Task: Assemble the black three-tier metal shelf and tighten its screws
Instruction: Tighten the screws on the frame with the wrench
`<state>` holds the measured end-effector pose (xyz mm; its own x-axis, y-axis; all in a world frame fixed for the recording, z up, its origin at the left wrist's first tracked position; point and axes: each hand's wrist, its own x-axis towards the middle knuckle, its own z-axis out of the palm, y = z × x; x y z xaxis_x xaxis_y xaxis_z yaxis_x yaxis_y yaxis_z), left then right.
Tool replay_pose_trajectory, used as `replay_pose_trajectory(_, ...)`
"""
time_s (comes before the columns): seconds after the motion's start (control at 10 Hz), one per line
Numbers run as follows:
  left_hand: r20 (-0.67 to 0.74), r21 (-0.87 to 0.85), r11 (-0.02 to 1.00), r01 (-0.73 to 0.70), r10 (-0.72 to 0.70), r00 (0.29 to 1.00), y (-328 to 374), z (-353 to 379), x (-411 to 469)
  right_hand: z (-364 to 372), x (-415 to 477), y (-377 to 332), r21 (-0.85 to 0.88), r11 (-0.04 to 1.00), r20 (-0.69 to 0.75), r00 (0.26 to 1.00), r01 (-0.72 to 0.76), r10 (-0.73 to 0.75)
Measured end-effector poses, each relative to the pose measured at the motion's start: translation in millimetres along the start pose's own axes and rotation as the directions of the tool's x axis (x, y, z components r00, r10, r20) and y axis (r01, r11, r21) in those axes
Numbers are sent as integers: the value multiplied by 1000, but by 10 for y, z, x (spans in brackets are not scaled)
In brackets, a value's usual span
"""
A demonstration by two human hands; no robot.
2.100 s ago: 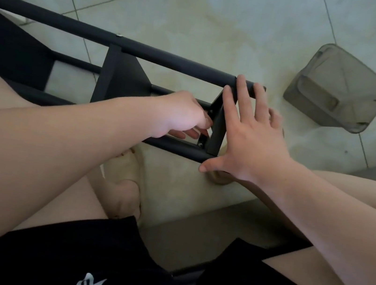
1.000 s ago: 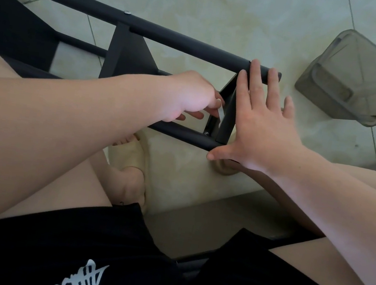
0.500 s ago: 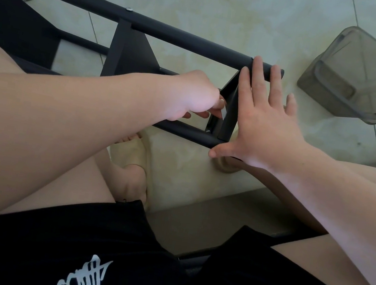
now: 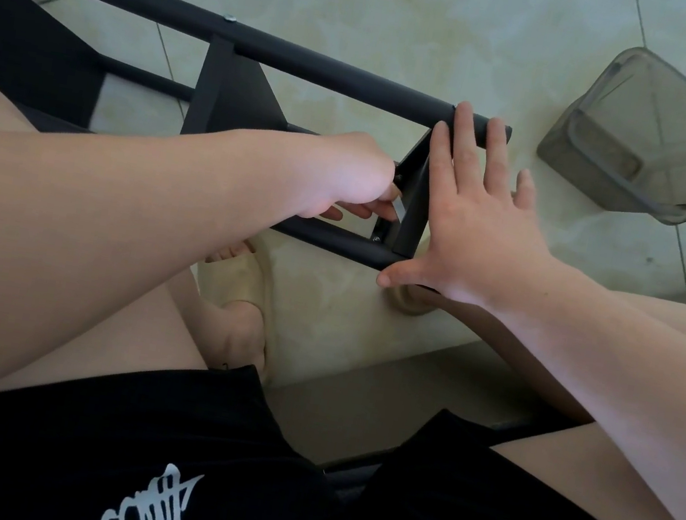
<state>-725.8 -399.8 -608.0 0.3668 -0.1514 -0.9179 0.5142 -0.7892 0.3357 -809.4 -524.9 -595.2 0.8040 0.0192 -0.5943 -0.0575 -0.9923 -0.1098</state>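
Observation:
The black metal shelf (image 4: 317, 69) lies on its side across the tiled floor, its round posts running from upper left to centre. My right hand (image 4: 469, 217) presses flat with straight fingers against the end shelf panel (image 4: 410, 221) and the upper post's tip. My left hand (image 4: 345, 175) is curled inside the frame next to that panel and pinches a small silver tool (image 4: 398, 210). A screw (image 4: 377, 238) shows at the panel's lower corner by the near post, and another screw (image 4: 229, 18) sits on the upper post.
A translucent grey plastic bin (image 4: 648, 137) lies tipped on the floor at the right. My legs in black shorts fill the foreground, with a beige slipper (image 4: 238, 283) on my foot under the near post. Pale floor tiles lie beyond the frame.
Both hands have stayed at the end panel. My left hand has shifted slightly on the small tool, and the view has drifted a little.

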Motion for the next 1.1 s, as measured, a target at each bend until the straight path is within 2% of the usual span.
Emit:
replay_pose_trajectory(0.5, -17, 271, 960, -68, 75, 997, -11, -76, -7, -9, -3, 4, 9, 1000, 5, 1000, 0, 0)
replay_pose_trajectory(0.8, 33, 433, 886, -165, 168, 985, -34, -135, -15, 2, 0, 5, 8, 1000, 9, 1000, 2, -2)
replay_pose_trajectory(1.1, 102, 550, 808, -211, 186, 977, -48, -150, -15, 12, 4, 7, -8, 1000, -5, 1000, -1, 1)
